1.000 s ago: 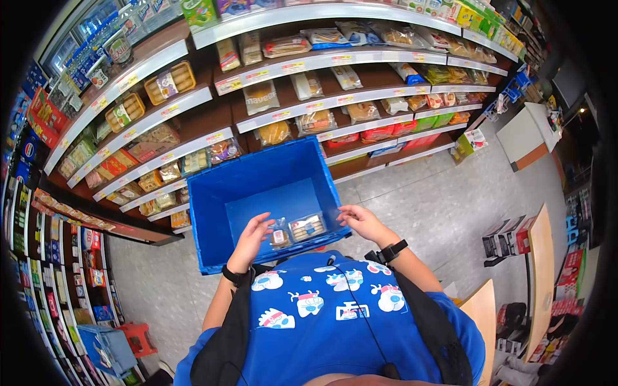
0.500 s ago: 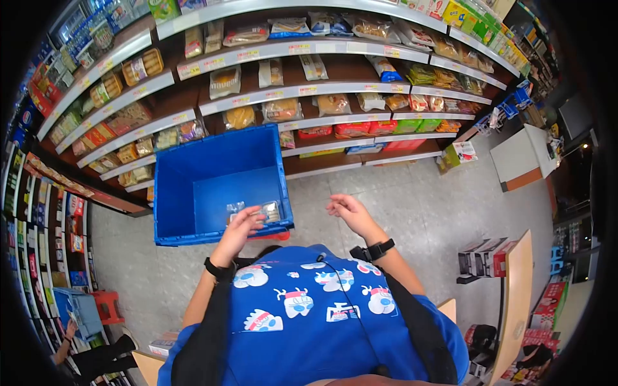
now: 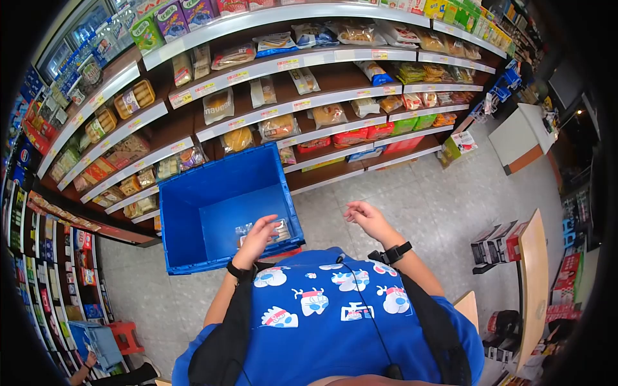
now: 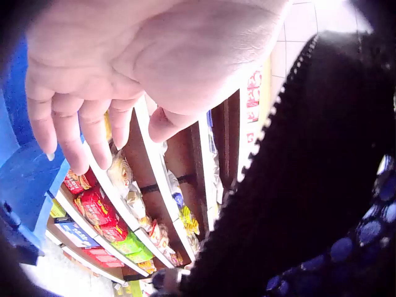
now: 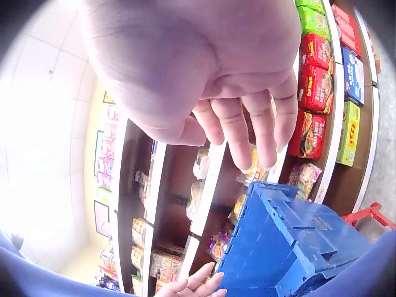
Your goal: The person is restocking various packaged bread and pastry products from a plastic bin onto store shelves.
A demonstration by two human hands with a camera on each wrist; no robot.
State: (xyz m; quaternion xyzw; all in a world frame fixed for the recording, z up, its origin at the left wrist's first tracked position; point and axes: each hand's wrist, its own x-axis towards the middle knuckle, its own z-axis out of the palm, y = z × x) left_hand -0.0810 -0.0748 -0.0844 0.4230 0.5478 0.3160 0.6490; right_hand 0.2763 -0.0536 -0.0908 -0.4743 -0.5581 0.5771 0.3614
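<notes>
In the head view a deep blue plastic crate (image 3: 183,222) stands before the shelves. Two clear-wrapped food packs lie in its near right corner; one pack (image 3: 282,230) shows pale pieces inside, and the other pack (image 3: 241,230) is partly hidden by my left hand. That left hand (image 3: 256,241) hovers over the crate's near side, holding nothing, with relaxed fingers that also show in the left wrist view. To the right of the crate, above the floor, my right hand (image 3: 369,222) is held up with loosely bent fingers and nothing in it.
Long shelves (image 3: 335,96) with packaged bread and snacks curve across the front. Something red (image 3: 290,249) shows under the crate's near right corner. At the left stand a red stool (image 3: 127,338) and a lighter blue crate (image 3: 96,344), with a person's arm beside it. A wooden-edged counter (image 3: 533,283) is at the right.
My right hand has come away from the crate's right rim. The crate now sits further left in the view, and my left hand remains over its near side.
</notes>
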